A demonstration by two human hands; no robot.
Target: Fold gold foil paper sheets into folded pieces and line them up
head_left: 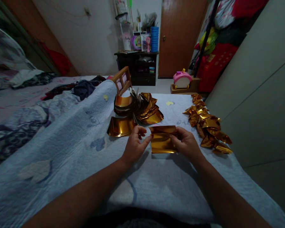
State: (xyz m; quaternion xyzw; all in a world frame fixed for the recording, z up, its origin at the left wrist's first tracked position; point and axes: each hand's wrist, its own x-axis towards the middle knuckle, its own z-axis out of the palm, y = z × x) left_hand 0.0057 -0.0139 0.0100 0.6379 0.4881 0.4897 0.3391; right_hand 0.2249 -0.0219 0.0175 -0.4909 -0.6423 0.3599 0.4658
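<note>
both hands are working one gold foil sheet [161, 139] over the bed [68, 148], which is lying under a pale blue quilt. left hand [134, 143] is pinching the sheet's left edge, thumb and forefinger closed on it, other fingers curled in. right hand [186, 144] is gripping the right edge, fingers pressed together on the foil. the sheet's top strip is looking folded over, darker band along the upper edge. the sheet is sitting in the middle of the quilt, just in front of the person, its lower edge seeming to be touching or nearly touching the cover; cannot tell which.

just beyond the left hand a stack of flat gold sheets [120, 126] is lying on the quilt, curling at the edges. behind that a fanned pile of gold sheets [142, 107] is spreading out, near a small wooden frame [122, 79]. to the right of the right hand a row of folded gold pieces [207, 124] is running along the bed's edge beside a pale wall panel [258, 95]. dark clothes [84, 87] are lying further back on the bed. a pink toy [181, 79] is sitting on the floor by a wooden door [180, 34].
</note>
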